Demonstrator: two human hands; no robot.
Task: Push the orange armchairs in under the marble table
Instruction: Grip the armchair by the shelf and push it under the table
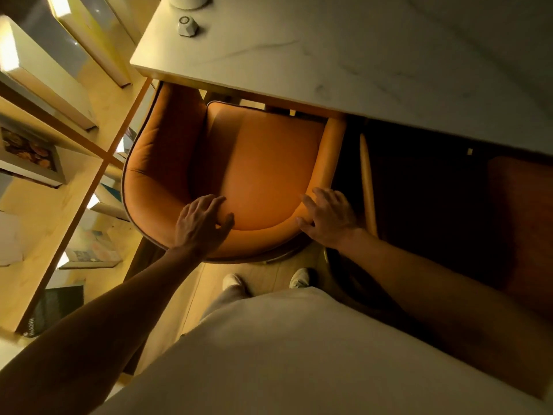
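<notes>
Fingers (214, 202) of the left hand (200, 227) curl over the top rim of the armchair (263, 163) back, thumb laid along the inner face. This hooked hold allows both steering and pushing. Fingers (324, 194) of the right hand (332, 220) are spread and nearly flat on the rim at the opposite corner, where back meets armrest; this hand presses rather than grips. One hand at each corner keeps the push square and limits swivel.

The armchair stands on the floor (239, 274) facing the desk (329, 55), with the seat front at the desk edge and both armrest tips just under it. Most of the seat is exposed, so the push is judged early to midway.

A second armchair (523, 223) stands to the right in shadow; how far in it sits cannot be told.

Likely hazard: an armrest catching the desk underside — advance straight.
</notes>
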